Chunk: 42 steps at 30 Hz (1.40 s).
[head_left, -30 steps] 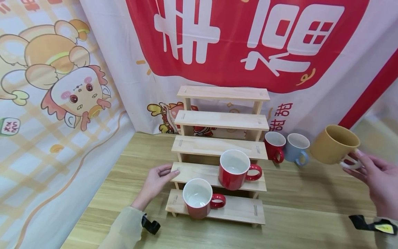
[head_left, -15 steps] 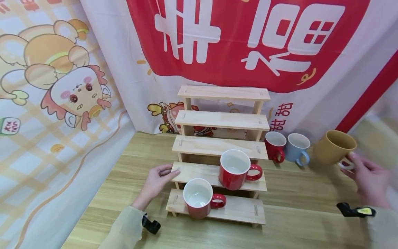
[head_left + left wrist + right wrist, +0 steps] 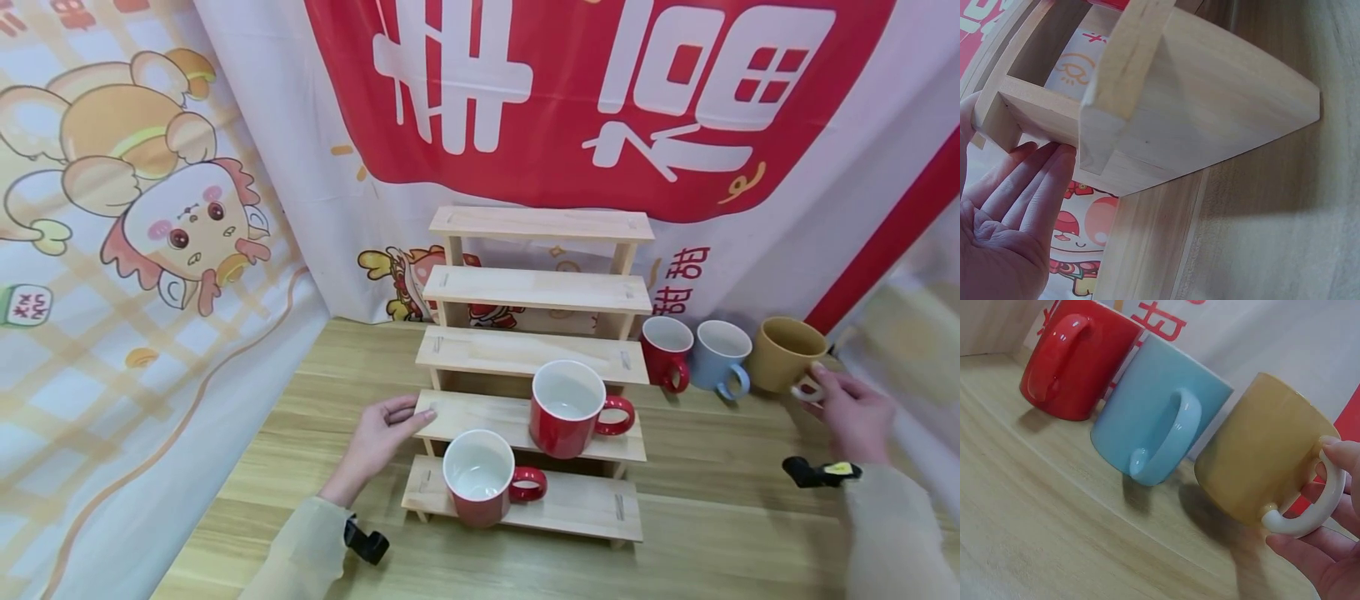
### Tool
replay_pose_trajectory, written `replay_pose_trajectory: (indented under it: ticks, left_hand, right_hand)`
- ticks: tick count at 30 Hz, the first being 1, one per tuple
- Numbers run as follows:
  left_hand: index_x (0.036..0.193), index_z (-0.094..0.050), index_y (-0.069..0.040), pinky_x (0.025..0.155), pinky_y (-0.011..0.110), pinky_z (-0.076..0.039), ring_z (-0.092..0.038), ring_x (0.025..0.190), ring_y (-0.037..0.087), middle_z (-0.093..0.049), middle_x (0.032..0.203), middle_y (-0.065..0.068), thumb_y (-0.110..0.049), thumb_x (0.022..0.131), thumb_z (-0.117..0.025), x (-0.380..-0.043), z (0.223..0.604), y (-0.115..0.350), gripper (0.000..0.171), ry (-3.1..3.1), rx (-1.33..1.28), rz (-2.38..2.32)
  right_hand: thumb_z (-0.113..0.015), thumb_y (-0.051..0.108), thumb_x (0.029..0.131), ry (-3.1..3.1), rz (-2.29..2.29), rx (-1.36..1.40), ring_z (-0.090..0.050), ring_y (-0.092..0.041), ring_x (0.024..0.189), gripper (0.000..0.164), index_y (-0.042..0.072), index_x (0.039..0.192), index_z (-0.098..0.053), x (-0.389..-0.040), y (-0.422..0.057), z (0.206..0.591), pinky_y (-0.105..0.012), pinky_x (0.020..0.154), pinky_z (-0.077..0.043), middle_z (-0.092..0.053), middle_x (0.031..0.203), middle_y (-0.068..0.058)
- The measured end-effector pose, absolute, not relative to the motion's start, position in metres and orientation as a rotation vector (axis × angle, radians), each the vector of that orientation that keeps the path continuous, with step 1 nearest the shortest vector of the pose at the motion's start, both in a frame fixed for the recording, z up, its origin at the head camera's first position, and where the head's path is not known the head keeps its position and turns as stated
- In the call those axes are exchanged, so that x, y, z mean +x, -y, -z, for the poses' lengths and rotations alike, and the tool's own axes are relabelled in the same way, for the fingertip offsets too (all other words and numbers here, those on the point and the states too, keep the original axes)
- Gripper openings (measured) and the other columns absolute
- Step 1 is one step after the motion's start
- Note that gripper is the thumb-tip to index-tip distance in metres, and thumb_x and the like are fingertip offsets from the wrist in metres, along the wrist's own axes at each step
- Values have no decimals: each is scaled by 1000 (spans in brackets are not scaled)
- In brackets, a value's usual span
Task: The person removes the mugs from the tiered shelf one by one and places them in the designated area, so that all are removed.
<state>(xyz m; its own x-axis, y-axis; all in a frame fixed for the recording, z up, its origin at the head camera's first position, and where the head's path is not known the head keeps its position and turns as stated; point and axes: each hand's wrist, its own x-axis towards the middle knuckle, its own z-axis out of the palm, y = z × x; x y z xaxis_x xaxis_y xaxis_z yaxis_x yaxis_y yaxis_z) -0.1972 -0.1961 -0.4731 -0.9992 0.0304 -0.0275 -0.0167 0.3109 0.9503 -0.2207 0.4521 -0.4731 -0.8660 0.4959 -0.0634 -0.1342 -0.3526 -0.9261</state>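
Observation:
At the right of the head view my right hand (image 3: 851,410) grips the white handle of a mustard-yellow mug (image 3: 780,362). In the right wrist view the thumb lies at the handle's top and fingers curl through it; the mug's base is close over the table. Beside it stand a light-blue mug (image 3: 1157,409) and a red mug (image 3: 1085,359). My left hand (image 3: 381,433) holds the left end of a step on a stepped wooden shelf (image 3: 1210,100), thumb on top and fingers beneath. Two larger red mugs stand on the lower steps, the upper mug (image 3: 567,417) and the lower mug (image 3: 480,487).
The shelf's upper steps (image 3: 536,287) rise toward a printed cloth backdrop (image 3: 585,100) with red and white characters. Another printed cloth (image 3: 150,275) hangs along the left. Wood-grain table surface (image 3: 720,542) extends in front of the small mugs.
My right hand has moved left and brought the yellow mug down close to the table, right next to the light-blue mug. My left hand stays on the shelf step.

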Motion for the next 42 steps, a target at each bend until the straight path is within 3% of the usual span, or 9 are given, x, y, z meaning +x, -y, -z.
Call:
replay_pose_trajectory:
  ticks: [16,29,42]
  left_hand:
    - [132,-63,1,96,42,-55,-65,115,34,-67,125,21,-41,87,-82,-196,473,196,64,-2497,15,-1831]
    - [132,-63,2,95,41,-56,-65,116,34,-67,126,21,-39,88,-81,-194,471,195,62,-2490,9,-1852]
    - [130,-65,-1,94,41,-56,-66,113,32,-69,123,18,-43,86,-82,-195,474,196,63,-2504,-8,-1840]
  right_hand:
    - [-78,18,92,1622,-2152,-640,-70,-8,68,11,8,89,-79,-236,-453,489,-27,57,-60,-74,84,8]
    - [-75,12,94,1586,-2199,-621,-68,-10,63,10,12,85,-80,-225,-442,480,-26,59,-60,-74,82,7]
    - [-80,26,91,1806,-2108,-700,-68,-8,67,8,20,86,-77,-217,-447,485,-23,61,-60,-70,82,10]
